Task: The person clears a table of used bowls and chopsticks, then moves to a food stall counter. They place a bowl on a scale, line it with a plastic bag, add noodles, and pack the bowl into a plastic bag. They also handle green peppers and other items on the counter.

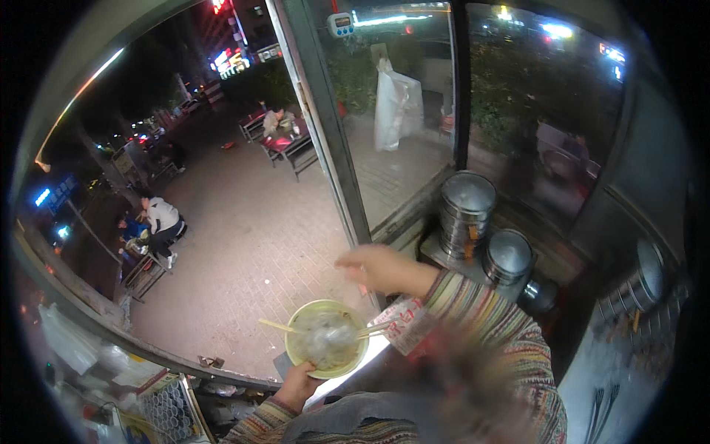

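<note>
My left hand [299, 383] grips the near rim of a pale yellow-green bowl [350, 366], thumb over the edge. Whitish food [330, 333] fills the bowl under a bright glare, so its kind is hard to tell. A yellowish utensil handle [272, 324] sticks out on the left. Chopsticks [380, 328] rest across the right rim. Above and right of the bowl, apart from it, my right hand [383, 269] reaches leftward. Its fingers are blurred, and whether they hold anything is unclear. Under my right forearm sits a white and red printed package [407, 327].
A metal window post [333, 139] rises ahead. Lidded steel canisters [468, 197] stand at right, metal utensils [602, 410] farther down. Plastic bags [66, 338] and a wire-mesh rack [169, 410] lie lower left. Outside, people [163, 216] sit by low tables [294, 147].
</note>
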Action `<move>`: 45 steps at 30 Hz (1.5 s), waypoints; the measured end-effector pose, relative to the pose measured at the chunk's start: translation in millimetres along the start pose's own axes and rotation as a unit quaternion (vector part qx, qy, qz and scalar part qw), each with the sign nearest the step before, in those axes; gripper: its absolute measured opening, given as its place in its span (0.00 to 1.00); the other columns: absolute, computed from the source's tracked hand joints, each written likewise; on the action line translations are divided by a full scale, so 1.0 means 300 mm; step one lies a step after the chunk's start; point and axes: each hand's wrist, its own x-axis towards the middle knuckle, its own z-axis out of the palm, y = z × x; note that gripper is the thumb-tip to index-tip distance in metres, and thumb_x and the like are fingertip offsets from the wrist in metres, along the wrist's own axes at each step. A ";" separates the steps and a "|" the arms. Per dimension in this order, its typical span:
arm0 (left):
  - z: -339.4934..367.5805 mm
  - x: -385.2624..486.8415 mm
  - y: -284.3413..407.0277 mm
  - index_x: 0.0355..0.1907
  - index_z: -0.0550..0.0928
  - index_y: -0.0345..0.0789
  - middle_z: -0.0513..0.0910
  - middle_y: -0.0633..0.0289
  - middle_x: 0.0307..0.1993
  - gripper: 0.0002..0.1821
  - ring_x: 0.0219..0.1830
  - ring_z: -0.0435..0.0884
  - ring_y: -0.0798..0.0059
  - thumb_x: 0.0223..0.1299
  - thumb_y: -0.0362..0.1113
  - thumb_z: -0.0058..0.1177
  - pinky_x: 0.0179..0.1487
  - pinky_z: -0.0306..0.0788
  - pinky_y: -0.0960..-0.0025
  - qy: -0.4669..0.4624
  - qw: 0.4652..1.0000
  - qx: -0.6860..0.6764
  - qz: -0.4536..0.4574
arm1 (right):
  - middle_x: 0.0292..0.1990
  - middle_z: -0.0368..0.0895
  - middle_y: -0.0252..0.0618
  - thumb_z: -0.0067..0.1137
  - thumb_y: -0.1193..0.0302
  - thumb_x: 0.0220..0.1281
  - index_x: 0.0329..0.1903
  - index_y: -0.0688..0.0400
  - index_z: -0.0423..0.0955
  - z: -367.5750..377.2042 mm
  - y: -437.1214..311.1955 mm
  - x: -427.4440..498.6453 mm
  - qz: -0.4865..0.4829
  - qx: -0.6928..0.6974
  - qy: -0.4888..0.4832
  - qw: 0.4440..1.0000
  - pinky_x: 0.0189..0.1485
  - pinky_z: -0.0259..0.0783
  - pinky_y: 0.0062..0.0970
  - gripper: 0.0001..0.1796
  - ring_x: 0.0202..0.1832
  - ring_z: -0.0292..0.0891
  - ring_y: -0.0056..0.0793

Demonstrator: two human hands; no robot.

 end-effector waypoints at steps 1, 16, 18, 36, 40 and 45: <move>0.015 0.003 0.013 0.60 0.56 0.27 0.63 0.45 0.56 0.31 0.58 0.65 0.51 0.46 0.23 0.34 0.60 0.62 0.50 -0.001 1.000 0.000 0.001 | 0.41 0.77 0.46 0.50 0.68 0.56 0.45 0.60 0.73 -0.087 0.034 0.056 -0.018 0.026 0.034 0.999 0.48 0.67 0.32 0.15 0.44 0.73 0.41; 0.365 0.031 -0.019 0.61 0.53 0.28 0.61 0.44 0.58 0.36 0.60 0.62 0.51 0.42 0.26 0.37 0.66 0.54 0.55 0.145 0.964 -0.163 0.153 | 0.35 0.79 0.44 0.47 0.69 0.57 0.49 0.62 0.71 -0.771 0.273 0.658 -0.187 0.111 0.306 0.927 0.40 0.69 0.28 0.17 0.36 0.76 0.35; 0.389 0.029 -0.023 0.61 0.54 0.28 0.62 0.45 0.58 0.35 0.59 0.63 0.51 0.42 0.26 0.37 0.65 0.56 0.54 0.138 0.951 -0.234 0.144 | 0.33 0.79 0.44 0.47 0.69 0.57 0.46 0.63 0.72 -0.732 0.262 0.634 -0.183 0.123 0.270 0.937 0.39 0.70 0.27 0.16 0.35 0.76 0.34; 0.096 0.099 0.214 0.61 0.52 0.26 0.62 0.42 0.57 0.33 0.57 0.65 0.47 0.46 0.23 0.34 0.60 0.63 0.50 0.321 0.896 -0.210 0.225 | 0.37 0.79 0.38 0.50 0.66 0.58 0.48 0.60 0.72 0.068 0.579 -0.192 0.343 0.236 -0.202 0.886 0.41 0.69 0.22 0.17 0.36 0.74 0.24; -0.079 0.188 0.341 0.59 0.55 0.24 0.64 0.42 0.55 0.29 0.56 0.66 0.49 0.49 0.22 0.34 0.58 0.65 0.51 0.276 0.912 -0.197 0.230 | 0.35 0.79 0.38 0.49 0.68 0.59 0.47 0.62 0.72 0.261 0.466 0.099 0.269 0.245 -0.234 0.902 0.41 0.69 0.22 0.15 0.36 0.74 0.23; -0.246 0.342 0.546 0.46 0.68 0.29 0.73 0.54 0.41 0.15 0.43 0.74 0.64 0.54 0.26 0.38 0.45 0.73 0.62 0.273 0.924 -0.193 0.185 | 0.36 0.78 0.41 0.53 0.71 0.55 0.46 0.62 0.72 0.424 0.270 0.509 0.181 0.216 -0.175 0.943 0.42 0.69 0.22 0.15 0.39 0.74 0.23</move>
